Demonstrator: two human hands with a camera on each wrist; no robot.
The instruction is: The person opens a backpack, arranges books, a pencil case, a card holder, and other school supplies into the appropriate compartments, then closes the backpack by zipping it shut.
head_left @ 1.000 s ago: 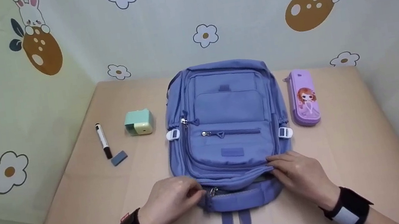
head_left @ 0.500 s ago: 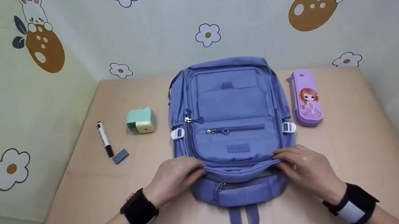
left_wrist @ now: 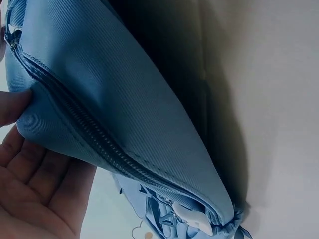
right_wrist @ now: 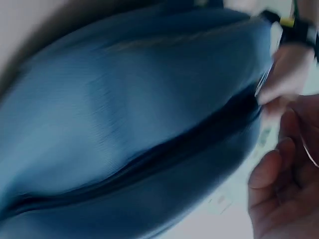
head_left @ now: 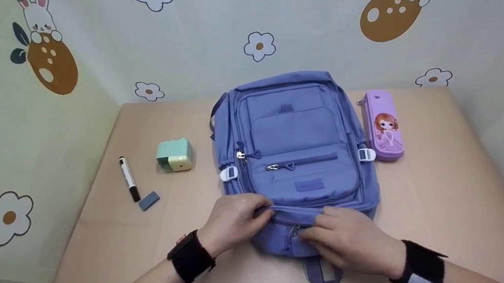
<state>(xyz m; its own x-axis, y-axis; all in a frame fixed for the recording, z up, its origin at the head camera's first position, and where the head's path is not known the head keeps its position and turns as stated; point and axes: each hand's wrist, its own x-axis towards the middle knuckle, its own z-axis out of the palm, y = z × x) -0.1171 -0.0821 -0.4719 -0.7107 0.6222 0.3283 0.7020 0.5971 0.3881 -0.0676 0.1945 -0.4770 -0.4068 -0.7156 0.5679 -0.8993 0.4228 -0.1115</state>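
A blue backpack [head_left: 299, 130] lies front side up on the table, its top end towards me. My left hand [head_left: 236, 220] pinches the fabric edge beside the top zipper; in the left wrist view the thumb lies on one side of the cloth and the fingers [left_wrist: 40, 169] behind it. Close to the metal zipper pull [head_left: 295, 230] is my right hand [head_left: 350, 241], fingers loosely bent. The blurred right wrist view has its fingers [right_wrist: 266, 169] beside the bag, with a dark gap [right_wrist: 164, 159] along the zipper line.
A purple pencil case [head_left: 384, 128] stands close to the bag's right side. To the left lie a mint-green pencil sharpener [head_left: 175, 155], a marker [head_left: 129, 178] and a grey-blue eraser [head_left: 149, 201]. A patterned cloth wall [head_left: 197, 35] rises behind the table [head_left: 442, 193].
My left hand moved up from the zipper pull to the fabric edge. My right hand let go of the right edge and moved left to the pull. The bag shifted slightly right.
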